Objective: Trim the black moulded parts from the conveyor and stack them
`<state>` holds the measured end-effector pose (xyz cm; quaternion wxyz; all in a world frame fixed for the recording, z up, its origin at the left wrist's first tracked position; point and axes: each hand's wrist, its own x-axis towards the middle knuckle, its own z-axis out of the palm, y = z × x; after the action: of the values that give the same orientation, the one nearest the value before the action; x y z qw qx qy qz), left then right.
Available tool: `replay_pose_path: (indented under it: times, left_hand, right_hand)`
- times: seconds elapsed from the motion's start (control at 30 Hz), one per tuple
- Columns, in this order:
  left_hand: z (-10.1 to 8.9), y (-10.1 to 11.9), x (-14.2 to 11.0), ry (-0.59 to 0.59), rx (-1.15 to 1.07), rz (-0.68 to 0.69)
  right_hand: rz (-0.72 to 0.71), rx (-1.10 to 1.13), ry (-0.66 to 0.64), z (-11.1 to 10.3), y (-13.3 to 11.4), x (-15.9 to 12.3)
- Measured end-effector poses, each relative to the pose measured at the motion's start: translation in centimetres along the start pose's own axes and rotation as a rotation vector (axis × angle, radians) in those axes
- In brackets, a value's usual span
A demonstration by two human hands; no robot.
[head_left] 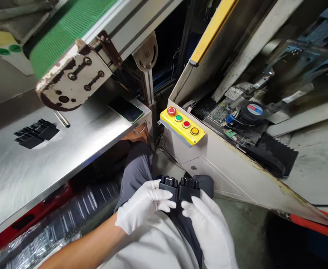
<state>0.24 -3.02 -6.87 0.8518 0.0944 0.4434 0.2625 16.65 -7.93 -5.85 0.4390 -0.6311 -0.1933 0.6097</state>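
Head view: left white-gloved hand and right white-gloved hand grip side-by-side black boxy plastic parts, one block each, between light-shirted torso and yellow rectangular control box. Knobbed ends point away from torso, toward control box; pair's long axis crosswise. Black toothed plastic pieces on brushed-steel table, left of control box.
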Motion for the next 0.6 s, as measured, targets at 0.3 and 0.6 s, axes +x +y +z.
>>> replay_pose_path:
  times: [0.3, 0.6]
  left_hand:
    - [-4.3, 2.9, -3.8, -0.234, 0.164, 0.322]
    - [-7.6, 1.9, -6.9, -0.214, -0.071, 0.68]
  right_hand:
    - [-0.047, -0.007, -0.334, 7.9, -0.8, 8.8]
    - [-0.551, -0.623, -0.633, 28.1, -0.3, 11.3]
